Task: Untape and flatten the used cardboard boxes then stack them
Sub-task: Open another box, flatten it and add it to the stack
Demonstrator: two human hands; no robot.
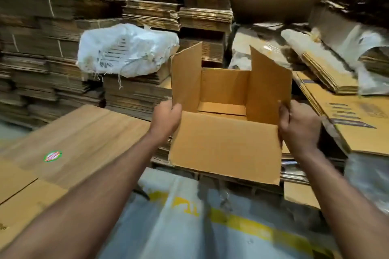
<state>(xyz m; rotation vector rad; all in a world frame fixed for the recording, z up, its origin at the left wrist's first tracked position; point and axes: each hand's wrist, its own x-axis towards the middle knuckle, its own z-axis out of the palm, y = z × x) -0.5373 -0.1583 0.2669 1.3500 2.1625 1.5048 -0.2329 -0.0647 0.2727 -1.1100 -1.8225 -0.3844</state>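
Observation:
An open brown cardboard box (225, 145) is held up in front of me, its top flaps spread and its inside showing. My left hand (166, 120) grips the box's left side flap near its lower corner. On the right side flap's edge, my right hand (299, 126) holds on with the fingers curled round the cardboard. The near flap hangs down toward me. The box's bottom flaps look folded shut inside.
Tall stacks of flattened cardboard (42, 48) fill the left and back. A white woven sack (126, 50) lies on a stack behind the box. Flattened boxes (353, 120) lie at right, a large sheet (69, 143) at left. A white printed sack (189, 216) covers the floor below.

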